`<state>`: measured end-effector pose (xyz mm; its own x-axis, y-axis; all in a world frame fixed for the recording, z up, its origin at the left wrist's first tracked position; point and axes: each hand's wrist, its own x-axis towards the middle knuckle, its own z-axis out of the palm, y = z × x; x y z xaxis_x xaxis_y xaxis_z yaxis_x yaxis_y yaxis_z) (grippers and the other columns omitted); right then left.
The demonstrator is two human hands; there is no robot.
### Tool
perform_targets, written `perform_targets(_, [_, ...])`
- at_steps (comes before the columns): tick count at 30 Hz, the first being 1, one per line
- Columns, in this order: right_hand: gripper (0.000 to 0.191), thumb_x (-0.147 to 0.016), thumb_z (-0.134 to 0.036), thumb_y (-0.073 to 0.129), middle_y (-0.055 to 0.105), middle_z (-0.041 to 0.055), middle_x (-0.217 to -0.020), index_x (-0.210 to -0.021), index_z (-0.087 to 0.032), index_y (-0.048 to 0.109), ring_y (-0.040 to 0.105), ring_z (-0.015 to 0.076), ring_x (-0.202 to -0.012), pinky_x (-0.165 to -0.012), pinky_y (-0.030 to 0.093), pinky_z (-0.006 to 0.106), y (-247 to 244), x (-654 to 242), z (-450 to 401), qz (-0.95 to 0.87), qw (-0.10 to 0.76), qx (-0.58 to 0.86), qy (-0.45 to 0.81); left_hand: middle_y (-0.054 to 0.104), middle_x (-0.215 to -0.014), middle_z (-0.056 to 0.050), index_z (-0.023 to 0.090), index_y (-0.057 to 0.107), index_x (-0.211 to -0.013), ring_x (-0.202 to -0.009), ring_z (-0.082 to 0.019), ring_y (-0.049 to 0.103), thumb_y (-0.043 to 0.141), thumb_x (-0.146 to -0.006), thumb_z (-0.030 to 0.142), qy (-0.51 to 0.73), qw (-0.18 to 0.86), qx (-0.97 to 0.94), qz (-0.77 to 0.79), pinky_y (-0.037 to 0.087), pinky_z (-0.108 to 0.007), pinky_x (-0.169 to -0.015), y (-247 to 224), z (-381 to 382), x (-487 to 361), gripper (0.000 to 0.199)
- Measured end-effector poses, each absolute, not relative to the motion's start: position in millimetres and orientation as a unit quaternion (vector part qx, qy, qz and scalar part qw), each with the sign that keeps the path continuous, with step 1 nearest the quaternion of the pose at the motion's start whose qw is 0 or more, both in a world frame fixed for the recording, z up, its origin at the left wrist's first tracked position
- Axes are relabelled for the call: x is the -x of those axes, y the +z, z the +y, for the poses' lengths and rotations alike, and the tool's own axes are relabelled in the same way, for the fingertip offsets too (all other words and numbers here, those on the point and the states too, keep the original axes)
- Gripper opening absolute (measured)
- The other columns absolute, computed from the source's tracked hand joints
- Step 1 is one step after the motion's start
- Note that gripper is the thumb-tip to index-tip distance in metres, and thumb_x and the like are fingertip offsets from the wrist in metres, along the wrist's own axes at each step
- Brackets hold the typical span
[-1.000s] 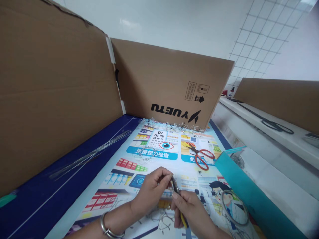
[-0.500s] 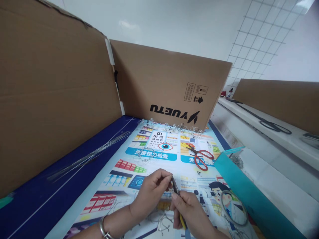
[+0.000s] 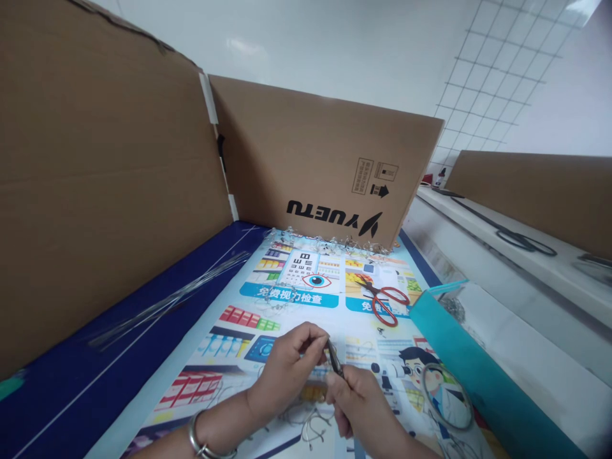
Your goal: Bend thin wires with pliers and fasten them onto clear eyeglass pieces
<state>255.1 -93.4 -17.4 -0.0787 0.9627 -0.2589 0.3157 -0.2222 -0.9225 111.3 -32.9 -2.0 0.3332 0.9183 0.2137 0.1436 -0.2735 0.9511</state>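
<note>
My right hand (image 3: 361, 401) is wrapped round a pair of pliers (image 3: 335, 360), whose dark jaws point up and away from me. At the jaw tips, the thumb and forefinger of my left hand (image 3: 289, 363) are pinched together. What they hold is too small to make out. Below the hands, bent pieces of thin wire (image 3: 315, 428) lie on the printed sheet (image 3: 306, 325). To the right of my right hand rests a coil of wire (image 3: 470, 408).
Red-handled scissors (image 3: 393, 296) lie beyond my hands. A teal box (image 3: 482, 363) with a wire bundle (image 3: 453, 307) stands at the right. Straight wires (image 3: 176, 296) lie on the left. Small wire pieces (image 3: 335, 245) line the base of the cardboard panel (image 3: 325, 153).
The pliers have turned in my right hand and now look narrower. Their yellow handle, visible before, is hidden. My left hand keeps its pinch almost in place.
</note>
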Motion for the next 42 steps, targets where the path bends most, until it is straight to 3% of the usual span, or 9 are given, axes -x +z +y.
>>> perform_targets(9, [0.037, -0.083, -0.046, 0.038, 0.035, -0.0068, -0.036, -0.064, -0.017, 0.050, 0.035, 0.0075, -0.032, -0.035, 0.026, 0.018, -13, -257, -93, -0.567, 0.282, 0.612, 0.473, 0.052, -0.061, 0.003, 0.015, 0.052, -0.072, -0.056, -0.010, 0.051, 0.045, -0.083, 0.023, 0.351, 0.488, -0.713, 0.360, 0.040, -0.020, -0.055, 15, -24, -100, 0.015])
perform_targets(15, [0.037, -0.079, -0.041, 0.049, 0.034, -0.0057, -0.046, -0.052, -0.017, 0.040, 0.035, 0.0057, -0.044, -0.041, 0.023, 0.017, -10, -257, -95, -0.631, 0.270, 0.588, 0.428, 0.052, -0.065, 0.002, 0.015, 0.051, -0.071, -0.056, -0.009, 0.051, 0.046, -0.082, 0.022, 0.339, 0.534, -0.698, 0.335, 0.042, -0.020, -0.055, 32, -7, -85, 0.014])
perform_targets(22, [0.042, -0.081, -0.053, 0.040, 0.043, -0.0051, -0.037, -0.067, -0.016, 0.053, 0.039, 0.0074, -0.032, -0.035, 0.030, 0.017, -17, -258, -95, -0.542, 0.284, 0.588, 0.529, 0.057, -0.063, 0.001, 0.014, 0.056, -0.074, -0.058, -0.011, 0.054, 0.049, -0.080, 0.021, 0.317, 0.549, -0.691, 0.346, 0.043, -0.021, -0.057, 24, -4, -88, 0.012])
perform_targets(42, [0.046, -0.078, -0.059, 0.043, 0.048, -0.0039, -0.039, -0.070, -0.015, 0.052, 0.044, 0.0075, -0.033, -0.036, 0.034, 0.016, -21, -258, -95, -0.496, 0.343, 0.559, 0.569, 0.057, -0.064, 0.000, 0.015, 0.057, -0.075, -0.061, -0.012, 0.052, 0.047, -0.083, 0.027, 0.389, 0.532, -0.658, 0.364, 0.043, -0.023, -0.060, 14, -26, -106, 0.018])
